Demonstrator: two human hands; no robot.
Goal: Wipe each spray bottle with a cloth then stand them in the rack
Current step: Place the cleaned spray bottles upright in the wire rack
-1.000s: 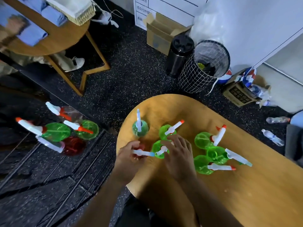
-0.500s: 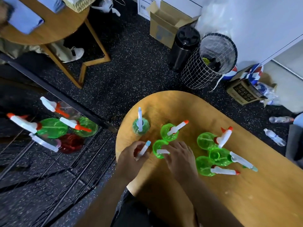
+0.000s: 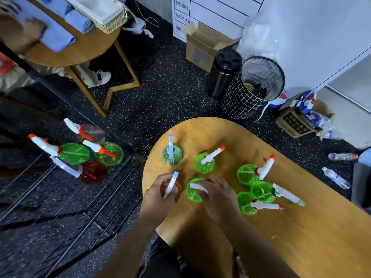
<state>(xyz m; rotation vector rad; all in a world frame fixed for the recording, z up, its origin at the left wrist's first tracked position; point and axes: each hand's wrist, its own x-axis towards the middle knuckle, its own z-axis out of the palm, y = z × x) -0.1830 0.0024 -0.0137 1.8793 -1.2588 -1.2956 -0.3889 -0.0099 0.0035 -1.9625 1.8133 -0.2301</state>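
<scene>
Head view: left hand (image 3: 158, 195) grips a red spray bottle (image 3: 174, 184); right hand (image 3: 217, 194) holds a green spray bottle (image 3: 192, 192).

The single head-worn camera looked steeply down from above, close over the rounded wooden bench (image 3: 301, 227), facing forward across its far edge to the dark speckled floor (image 3: 160, 101) beyond.
</scene>
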